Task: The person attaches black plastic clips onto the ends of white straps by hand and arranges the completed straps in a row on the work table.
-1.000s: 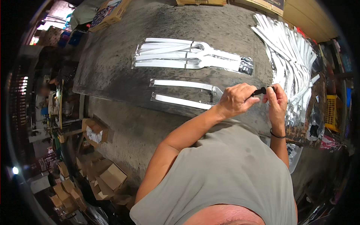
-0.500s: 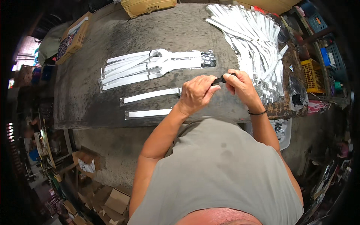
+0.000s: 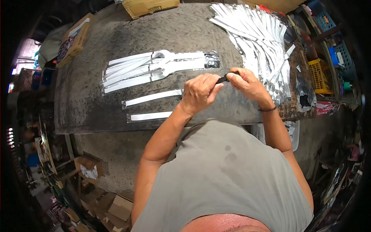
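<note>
Between my two hands is a small black strap-like piece (image 3: 222,79), its exact kind hidden by the fingers. My left hand (image 3: 199,92) is closed on its left end, and my right hand (image 3: 248,85) pinches the other end between thumb and fingers. Left of my left hand, two white strips in clear sleeves lie apart: an upper strip (image 3: 154,98) and a lower strip (image 3: 150,116). Beyond them is a group of white looped straps (image 3: 131,71) in clear plastic with black ends. Past my right hand spreads a large heap of white straps (image 3: 253,42).
The worn dark table (image 3: 89,108) carries a printed carton (image 3: 74,40) at far left and a cardboard box (image 3: 150,7) at the back. On the right are a yellow basket (image 3: 320,77) and a clear bag (image 3: 306,94). A translucent bin (image 3: 295,135) sits below the front edge.
Both hands have shifted slightly, still gripping the black piece. The right hand's fingers have turned over it a little. The whole view has moved slightly; the straps lie as before.
</note>
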`<state>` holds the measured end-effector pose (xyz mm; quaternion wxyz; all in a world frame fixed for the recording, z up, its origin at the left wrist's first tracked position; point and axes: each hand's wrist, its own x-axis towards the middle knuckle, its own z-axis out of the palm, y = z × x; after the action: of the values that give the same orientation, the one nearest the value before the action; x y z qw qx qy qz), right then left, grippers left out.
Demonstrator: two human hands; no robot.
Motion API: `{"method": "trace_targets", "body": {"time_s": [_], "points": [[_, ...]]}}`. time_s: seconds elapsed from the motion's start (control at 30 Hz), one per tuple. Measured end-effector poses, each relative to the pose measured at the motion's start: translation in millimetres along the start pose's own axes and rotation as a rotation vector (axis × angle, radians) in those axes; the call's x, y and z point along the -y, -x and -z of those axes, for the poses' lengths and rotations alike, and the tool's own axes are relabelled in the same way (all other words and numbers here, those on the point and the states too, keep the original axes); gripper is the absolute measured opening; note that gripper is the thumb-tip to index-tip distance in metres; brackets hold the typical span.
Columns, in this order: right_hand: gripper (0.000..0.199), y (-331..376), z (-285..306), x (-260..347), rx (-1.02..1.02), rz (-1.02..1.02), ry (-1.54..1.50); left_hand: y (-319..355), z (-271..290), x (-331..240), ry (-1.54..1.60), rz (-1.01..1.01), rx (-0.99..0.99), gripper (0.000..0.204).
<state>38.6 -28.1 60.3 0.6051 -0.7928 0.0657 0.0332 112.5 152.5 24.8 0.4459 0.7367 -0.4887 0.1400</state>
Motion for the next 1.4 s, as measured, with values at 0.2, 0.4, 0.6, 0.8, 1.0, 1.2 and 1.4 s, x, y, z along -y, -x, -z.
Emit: {"method": "trace_targets", "body": {"time_s": [0.2, 0.4, 0.6, 0.8, 1.0, 1.2, 1.4], "points": [[0.028, 1, -16, -3, -0.034, 0.034, -0.103, 0, 5, 4, 0.014, 0.034, -0.028, 0.019], [0.028, 1, -13, 2, -0.008, 0.03, -0.134, 0, 6, 7, 0.004, -0.044, -0.075, 0.023], [0.025, 4, -4, 6, 0.045, 0.026, -0.055, -2, 8, 5, -0.022, -0.062, -0.037, 0.022], [0.025, 6, -6, 2, 0.002, 0.016, -0.053, 0, 3, 3, -0.057, -0.052, -0.068, 0.02], [0.024, 3, -3, 4, -0.012, 0.039, -0.051, -2, 4, 4, -0.058, -0.03, -0.056, 0.024], [0.02, -4, -1, 16, -0.173, 0.128, -0.042, -1, 13, 0, 0.507, 0.28, -0.025, 0.063], [0.018, -15, 1, 28, -0.147, 0.173, -0.043, 7, 17, 25, 0.628, 0.409, 0.216, 0.042]]}}
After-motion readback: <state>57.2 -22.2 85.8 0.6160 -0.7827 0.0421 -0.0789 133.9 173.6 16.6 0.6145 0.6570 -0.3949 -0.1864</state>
